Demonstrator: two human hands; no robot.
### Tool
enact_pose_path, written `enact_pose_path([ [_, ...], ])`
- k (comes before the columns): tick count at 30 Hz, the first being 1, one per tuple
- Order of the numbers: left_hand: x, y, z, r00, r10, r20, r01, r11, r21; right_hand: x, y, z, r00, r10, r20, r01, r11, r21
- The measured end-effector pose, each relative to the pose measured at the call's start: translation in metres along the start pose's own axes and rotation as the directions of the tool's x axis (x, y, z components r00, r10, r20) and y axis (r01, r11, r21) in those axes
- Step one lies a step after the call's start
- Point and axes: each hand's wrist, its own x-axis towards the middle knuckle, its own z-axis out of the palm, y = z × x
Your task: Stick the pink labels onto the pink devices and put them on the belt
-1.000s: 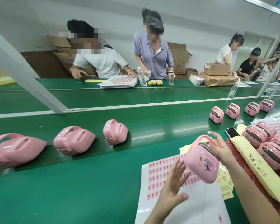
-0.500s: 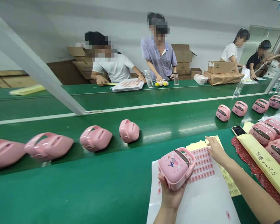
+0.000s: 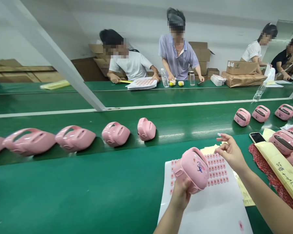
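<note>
My left hand (image 3: 180,194) is shut on a pink plastic case (image 3: 194,169) with a loop handle, tilted above the sheet, its printed cartoon figure facing up and right. The case hides part of a white sheet (image 3: 205,208) that carries rows of small pink stickers (image 3: 217,169). My right hand (image 3: 230,154) hangs open just above the sheet's far edge, fingers apart, holding nothing. It is close to yellow paper pieces (image 3: 211,149) lying under that edge.
A green conveyor belt (image 3: 63,182) carries a row of pink cases (image 3: 146,129). At right, more cases (image 3: 285,140) lie on a red cloth (image 3: 261,165) beside a yellow envelope (image 3: 283,172) and a phone (image 3: 257,137). Co-workers work across the belt among cardboard boxes.
My left hand has turned the case, which now tilts differently. My right hand has lifted off the sheet. The row of cases on the belt has shifted right in view.
</note>
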Motion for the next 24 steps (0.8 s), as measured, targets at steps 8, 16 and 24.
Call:
enact_pose_path([
  [8,-0.008,0.035,-0.007,0.849,0.317,0.422,-0.525,0.596,0.608,-0.016,-0.043,0.029,0.961,0.023,0.275,-0.092,0.967,0.240],
  [16,-0.005,0.036,-0.009,0.764,0.375,0.526,-0.646,0.443,0.622,-0.027,-0.051,0.031,0.916,0.113,0.384,-0.171,0.978,0.120],
  [24,-0.008,0.035,-0.014,0.801,0.332,0.498,-0.597,0.401,0.695,-0.037,-0.048,0.038,0.956,0.058,0.287,-0.091,0.991,0.101],
])
